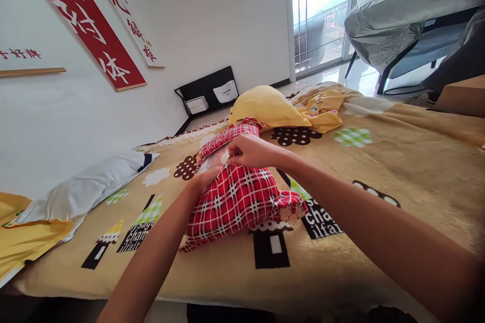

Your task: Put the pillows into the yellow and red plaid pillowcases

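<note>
A red plaid pillowcase [235,202] lies on the bed in front of me, plump with a pale, lattice-patterned inner pillow [216,159] that shows through a long opening in its upper side. My right hand [248,151] is closed in a pinch at the near edge of that opening; whether a zip pull is between the fingertips is too small to tell. Lower down the same edge, my left hand [206,179] grips the plaid cloth, its fingertips partly hidden in the opening.
Beyond the plaid pillowcase sit a yellow pillow [265,106] and crumpled yellow cloth [326,108]. A white pillow [91,184] and another yellow cloth [34,237] lie at the left. All rest on a tan patterned blanket [379,161]. A covered table [401,5] stands at the far right.
</note>
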The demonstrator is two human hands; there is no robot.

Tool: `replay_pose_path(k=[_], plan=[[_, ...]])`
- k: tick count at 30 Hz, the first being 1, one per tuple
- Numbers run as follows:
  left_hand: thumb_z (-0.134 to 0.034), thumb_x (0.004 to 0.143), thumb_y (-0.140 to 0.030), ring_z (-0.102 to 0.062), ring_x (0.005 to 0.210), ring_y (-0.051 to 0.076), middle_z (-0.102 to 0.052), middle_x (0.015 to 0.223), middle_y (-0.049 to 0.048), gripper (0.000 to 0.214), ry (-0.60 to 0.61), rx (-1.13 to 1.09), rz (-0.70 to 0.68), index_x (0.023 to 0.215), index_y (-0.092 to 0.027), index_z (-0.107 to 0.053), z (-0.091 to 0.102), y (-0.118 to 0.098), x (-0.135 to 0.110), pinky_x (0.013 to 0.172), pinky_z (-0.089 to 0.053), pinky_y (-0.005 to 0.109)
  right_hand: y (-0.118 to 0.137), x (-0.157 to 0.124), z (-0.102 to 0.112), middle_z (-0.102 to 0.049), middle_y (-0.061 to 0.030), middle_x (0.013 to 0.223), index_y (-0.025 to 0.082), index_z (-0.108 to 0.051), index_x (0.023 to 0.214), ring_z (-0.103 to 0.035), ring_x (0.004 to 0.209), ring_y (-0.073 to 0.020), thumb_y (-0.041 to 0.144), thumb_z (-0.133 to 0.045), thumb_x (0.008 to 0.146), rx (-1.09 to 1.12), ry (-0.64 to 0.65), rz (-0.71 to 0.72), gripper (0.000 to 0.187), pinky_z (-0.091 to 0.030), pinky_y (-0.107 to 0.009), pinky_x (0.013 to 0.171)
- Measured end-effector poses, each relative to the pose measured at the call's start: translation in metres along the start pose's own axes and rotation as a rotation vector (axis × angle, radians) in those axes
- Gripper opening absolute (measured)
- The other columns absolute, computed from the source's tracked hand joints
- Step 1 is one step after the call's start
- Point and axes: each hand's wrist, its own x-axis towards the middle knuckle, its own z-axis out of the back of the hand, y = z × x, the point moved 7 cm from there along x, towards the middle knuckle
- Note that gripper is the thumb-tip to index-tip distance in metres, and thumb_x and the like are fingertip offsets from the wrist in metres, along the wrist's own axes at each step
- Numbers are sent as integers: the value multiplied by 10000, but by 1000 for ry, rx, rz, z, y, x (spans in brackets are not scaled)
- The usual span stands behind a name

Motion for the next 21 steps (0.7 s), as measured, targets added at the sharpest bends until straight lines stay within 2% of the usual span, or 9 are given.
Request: replay_pose_path(k=[2,4,7,10,12,14,18,19,21], plan=[[-615,758,-493,-661,888,246,-723,921,80,386,17,1,-43,921,-154,-702,12,-6,-19,875,-499,394,-8,-2,1,-493,40,575,146,-568,631,-399,571,-79,231,-603,751,42,37,30,151,-275,-235,572],[-572,774,-551,-645,910,239,-718,932,84,439,19,86,-171,903,-154,-711,31,-14,-45,887,-478,366,-24,-8,-3,-490,44,561,144,-574,633,-399,556,-75,296,-620,752,113,127,46,198,-286,-230,569],[-530,833,-502,-612,946,225,-704,977,64,384,-45,467,-274,921,-178,-715,60,-9,-77,892,-440,327,-63,-24,-17,-469,48,537,144,-564,606,-379,528,-73,399,-625,740,192,295,-38,295,-286,-227,541],[-468,873,-462,-594,880,191,-692,920,27,351,-99,724,-284,890,-195,-696,70,7,-85,810,-434,281,-97,-40,-35,-388,64,502,156,-505,532,-320,505,-69,423,-556,779,194,442,-125,367,-270,-225,523],[-452,868,-464,-559,709,158,-657,740,10,379,-161,861,-325,717,-178,-650,64,9,-79,714,-418,266,-105,-42,-39,-345,69,493,162,-462,494,-299,505,-69,381,-533,795,161,480,-147,378,-262,-224,527],[-454,859,-443,-453,539,118,-546,534,-17,434,-321,1018,-424,524,-175,-519,55,-6,-74,656,-377,268,-100,-35,-27,-361,62,505,161,-463,501,-309,522,-74,341,-528,805,85,348,-165,359,-254,-228,540],[-363,891,-342,-295,414,96,-293,371,-42,503,-945,1043,-823,419,-196,-269,44,-60,-99,535,-275,270,-61,-24,42,-559,-11,635,139,-594,673,-430,594,-111,324,-377,915,-193,-418,-290,374,-270,-248,584],[-351,892,-324,-277,404,97,-270,367,-42,498,-1046,1031,-925,422,-200,-243,38,-68,-106,514,-253,273,-47,-26,51,-610,-34,694,140,-627,741,-474,628,-127,334,-346,933,-267,-540,-301,392,-285,-253,601],[-376,873,-315,-272,399,98,-299,369,-40,480,-1053,1077,-1070,425,-200,-249,19,-71,-108,506,-248,274,-27,-24,47,-672,-67,806,153,-663,859,-549,713,-163,354,-321,952,-399,-553,-272,407,-317,-266,645]])
